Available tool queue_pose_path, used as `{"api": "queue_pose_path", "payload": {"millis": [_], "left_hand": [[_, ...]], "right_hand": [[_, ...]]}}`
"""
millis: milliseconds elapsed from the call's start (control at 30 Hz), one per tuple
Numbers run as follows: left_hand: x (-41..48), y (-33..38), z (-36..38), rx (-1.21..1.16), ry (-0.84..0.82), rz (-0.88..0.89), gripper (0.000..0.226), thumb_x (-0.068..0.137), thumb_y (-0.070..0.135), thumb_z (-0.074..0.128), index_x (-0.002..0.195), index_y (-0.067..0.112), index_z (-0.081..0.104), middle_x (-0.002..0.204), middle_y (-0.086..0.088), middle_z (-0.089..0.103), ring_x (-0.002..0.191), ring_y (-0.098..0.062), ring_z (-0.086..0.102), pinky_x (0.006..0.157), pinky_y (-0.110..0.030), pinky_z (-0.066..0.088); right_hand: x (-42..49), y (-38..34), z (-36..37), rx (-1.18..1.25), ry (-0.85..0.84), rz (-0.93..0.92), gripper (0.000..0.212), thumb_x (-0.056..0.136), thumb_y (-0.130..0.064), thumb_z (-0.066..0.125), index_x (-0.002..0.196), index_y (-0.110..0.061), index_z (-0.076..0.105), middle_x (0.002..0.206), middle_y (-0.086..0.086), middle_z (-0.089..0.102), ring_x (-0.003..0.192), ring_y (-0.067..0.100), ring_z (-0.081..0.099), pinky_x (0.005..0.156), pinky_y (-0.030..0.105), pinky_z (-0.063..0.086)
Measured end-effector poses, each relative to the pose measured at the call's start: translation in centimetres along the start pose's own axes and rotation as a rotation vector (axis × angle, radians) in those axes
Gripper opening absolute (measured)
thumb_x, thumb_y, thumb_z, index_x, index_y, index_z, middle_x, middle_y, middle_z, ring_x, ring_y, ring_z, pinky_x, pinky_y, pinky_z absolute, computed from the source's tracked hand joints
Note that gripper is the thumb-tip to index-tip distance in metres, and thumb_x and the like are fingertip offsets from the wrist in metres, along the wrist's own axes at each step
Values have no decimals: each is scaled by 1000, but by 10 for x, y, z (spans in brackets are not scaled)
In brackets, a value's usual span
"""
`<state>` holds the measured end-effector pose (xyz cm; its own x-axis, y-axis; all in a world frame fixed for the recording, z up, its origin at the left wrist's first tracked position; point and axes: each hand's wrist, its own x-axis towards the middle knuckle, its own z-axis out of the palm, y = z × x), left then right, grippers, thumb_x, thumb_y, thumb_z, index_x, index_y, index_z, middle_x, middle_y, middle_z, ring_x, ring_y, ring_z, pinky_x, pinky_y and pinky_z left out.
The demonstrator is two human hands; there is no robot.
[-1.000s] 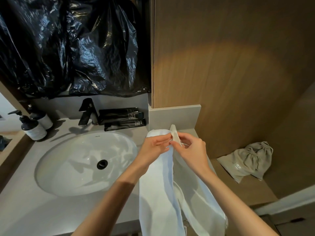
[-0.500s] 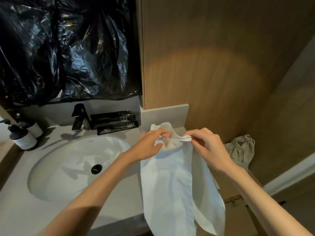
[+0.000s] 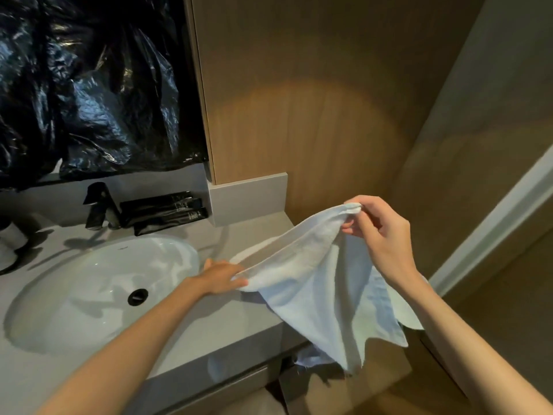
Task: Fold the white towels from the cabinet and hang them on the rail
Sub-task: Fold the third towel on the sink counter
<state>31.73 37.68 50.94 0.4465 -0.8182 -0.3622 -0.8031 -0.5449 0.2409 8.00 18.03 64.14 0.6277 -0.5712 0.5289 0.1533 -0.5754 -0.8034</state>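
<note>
Towel (image 3: 317, 283): white, held in the air over the right end of the worktop (image 3: 191, 324), spread between both hands; its lower edge hangs past the worktop's front edge. It is not lying flat and shows no finished fold.

Right hand (image 3: 380, 235): raised, grip clamped on one top corner of the towel between thumb and fingertips. Left hand (image 3: 221, 277): low, just above the worktop beside the sink (image 3: 98, 292), grip closed on the opposite end of the same top edge. The edge runs taut and slanted between the two.

Progress, as judged: early. One towel is in hand and is being opened out along its edge; folding is not yet done and hanging is outstanding. No rail is in view, and no other towels can be seen.

Change from a second ago: the hands were then together at one bunched corner, with the towel hanging as a narrow strip. They have since drawn well apart, the left dropping, the right rising, and the towel has opened wide. The view has also shifted rightward.
</note>
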Motion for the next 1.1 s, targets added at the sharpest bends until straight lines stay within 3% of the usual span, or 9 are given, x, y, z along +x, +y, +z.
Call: {"api": "queue_pose_path", "payload": {"millis": [133, 400, 567, 667, 700, 767, 833, 900, 1100], "left_hand": [[-25, -3, 20, -20, 151, -102, 35, 100, 43, 35, 130, 31, 49, 118, -3, 59, 119, -26, 42, 86, -35, 22], [-67, 40, 2, 2, 553, -284, 30, 100, 39, 41, 116, 23, 61, 104, -9, 66, 104, -29, 53, 79, -37, 31], [-131, 111, -26, 190, 1084, -321, 22, 99, 25, 46, 85, 11, 56, 77, -11, 59, 73, -31, 45, 62, -35, 26], [-173, 153, -29, 213, 1446, -351, 7, 95, 2, 50, 91, 8, 53, 81, -11, 52, 72, -28, 36, 64, -35, 24], [-182, 161, -19, 251, 1476, -352, 10, 90, -4, 54, 91, 6, 53, 82, -12, 52, 72, -27, 36, 64, -35, 25], [-192, 166, 17, 415, 1279, -279, 23, 74, -6, 72, 84, 6, 55, 76, -12, 54, 67, -27, 41, 60, -36, 29], [-202, 159, 55, 536, 933, -281, 39, 51, -3, 85, 74, 10, 57, 68, -8, 54, 58, -28, 48, 51, -34, 33], [-217, 151, 72, 528, 798, -425, 38, 50, -2, 83, 76, 11, 59, 69, -7, 55, 62, -29, 51, 52, -34, 34], [-244, 141, 50, 515, 809, -555, 32, 59, -7, 76, 77, 10, 54, 69, -9, 52, 62, -28, 47, 53, -34, 29]], "right_hand": [[-7, -2, -20, -38, 29, -9, 21, 99, -3, 50, 104, -14, 66, 95, -12, 66, 90, 16, 66, 81, 33, 58], [-25, 38, -84, -108, 90, 96, 21, 100, -8, 43, 108, -15, 62, 95, -7, 65, 87, 12, 64, 86, 41, 55], [-35, 46, -122, -82, 110, 174, 21, 101, -11, 41, 113, -11, 59, 85, -2, 66, 84, 18, 67, 83, 39, 54], [-40, 32, -132, 37, 189, 98, 24, 100, -7, 38, 113, -13, 57, 89, -5, 63, 82, 14, 65, 78, 26, 52], [-46, 32, -131, 62, 233, 96, 24, 99, -5, 37, 112, -12, 56, 89, -6, 62, 80, 11, 63, 75, 19, 49], [-72, 51, -123, 19, 175, 193, 23, 98, -1, 36, 109, -8, 55, 88, -1, 61, 76, 12, 59, 71, 17, 46], [-107, 85, -113, -90, -124, 359, 19, 99, -2, 40, 109, -2, 56, 86, 11, 66, 78, 23, 63, 74, 34, 53], [-129, 103, -109, -135, -258, 426, 20, 97, 0, 43, 110, -1, 58, 81, 12, 67, 81, 29, 66, 78, 46, 56], [-109, 73, -88, 4, -203, 419, 22, 101, -4, 40, 115, 0, 56, 86, 13, 63, 71, 18, 62, 54, 13, 53]]}}
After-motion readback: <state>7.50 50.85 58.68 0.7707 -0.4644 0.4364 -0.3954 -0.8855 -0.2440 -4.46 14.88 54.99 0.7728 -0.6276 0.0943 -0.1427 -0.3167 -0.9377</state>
